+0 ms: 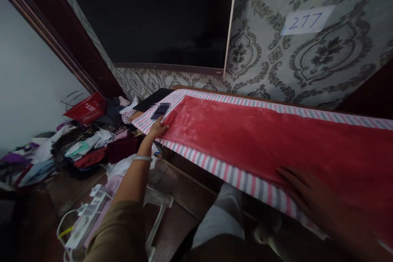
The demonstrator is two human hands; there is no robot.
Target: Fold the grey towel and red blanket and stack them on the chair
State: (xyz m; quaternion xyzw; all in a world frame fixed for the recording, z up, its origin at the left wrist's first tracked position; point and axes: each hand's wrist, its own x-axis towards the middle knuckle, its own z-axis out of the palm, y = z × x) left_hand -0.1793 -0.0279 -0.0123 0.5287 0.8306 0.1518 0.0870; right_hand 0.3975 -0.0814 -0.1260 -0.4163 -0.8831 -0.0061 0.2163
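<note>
A long red plush cloth (233, 131), folded into a strip, lies over a pink, grey and white striped cloth (215, 164) on a low cabinet. At its left end, my left hand (158, 128) has its thumb and fingers closed on the edge of the plush. Just beyond those fingers rests a dark phone (160, 111), partly blurred out. My right hand (303, 190) lies on the near side of the red cloth with fingers stretched out, dim and somewhat smeared. The red cloth runs out of view at the right.
A large dark television (153, 16) hangs above the cabinet. Heaped clothes (92, 147) and a red bag (87, 108) lie on the left. A white power strip (87, 215) sits low at the left, near a pale plastic stool (159, 204). A paper marked 277 (307, 20) is on the wall.
</note>
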